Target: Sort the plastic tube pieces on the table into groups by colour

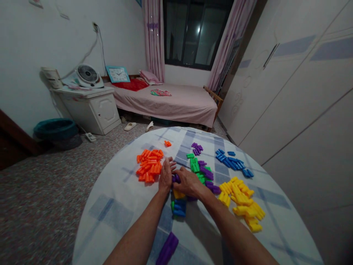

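Over the round table, my left hand [166,175] stands on edge with its fingers stretched out, beside a pile of orange plastic pieces [149,165]. My right hand [188,182] is closed, its thumb and fingers pinching a small purple plastic piece [175,179] close to the left palm. Just below the hands sits a group of joined-looking pieces, yellow [178,194] and blue [179,208] with a bit of green. Right of my right hand lies a mixed pile of green pieces [195,165] and purple pieces [206,171]. My fingers partly hide the pinched piece.
Yellow pieces [242,198] and blue pieces [231,161] lie on the tablecloth [110,224] at the right. Small purple pieces [197,148] and orange bits [167,143] lie farther back. A longer purple piece [167,248] rests near me. Beyond stand a bed [176,105] and a cabinet [93,110].
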The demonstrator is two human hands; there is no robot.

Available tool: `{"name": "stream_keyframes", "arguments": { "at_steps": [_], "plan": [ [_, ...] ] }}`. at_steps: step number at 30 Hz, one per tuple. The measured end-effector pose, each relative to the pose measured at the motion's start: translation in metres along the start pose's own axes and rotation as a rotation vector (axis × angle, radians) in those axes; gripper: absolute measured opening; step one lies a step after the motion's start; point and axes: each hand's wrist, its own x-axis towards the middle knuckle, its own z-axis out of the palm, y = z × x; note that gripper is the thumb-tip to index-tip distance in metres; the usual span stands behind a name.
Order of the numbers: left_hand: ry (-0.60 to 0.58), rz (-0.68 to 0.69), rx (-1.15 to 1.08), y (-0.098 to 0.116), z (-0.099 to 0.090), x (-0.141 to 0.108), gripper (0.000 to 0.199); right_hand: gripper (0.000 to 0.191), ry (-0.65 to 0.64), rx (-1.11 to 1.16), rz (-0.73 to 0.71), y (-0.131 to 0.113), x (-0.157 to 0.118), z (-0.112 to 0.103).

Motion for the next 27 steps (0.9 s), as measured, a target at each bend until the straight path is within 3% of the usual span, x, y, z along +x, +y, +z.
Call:
{"name": "stream_keyframes", "arguments": {
  "at_steps": [7,15,21,24,27],
  "plan": [
    [-0.034,-0.041,-0.165,0.003,0.003,0.005,0.05,0.041,0.042,-0.119,0.035,-0.007,-0.002,0.005],
    [-0.018,-0.101,-0.379,0.001,0.003,0.008,0.057,0.044,0.097,0.022,0.019,-0.002,0.001,0.014],
    [-0.054,-0.184,-0.37,0.004,0.006,0.004,0.063,0.025,0.153,0.1,0.033,0.004,-0.005,0.018],
    [-0.09,-0.186,-0.33,0.003,0.007,0.003,0.064,0.022,0.152,0.124,0.012,0.004,-0.007,0.02],
    [-0.096,-0.168,-0.29,0.002,0.007,0.002,0.065,0.022,0.232,0.216,-0.006,0.006,-0.009,0.013]
  ]
}}
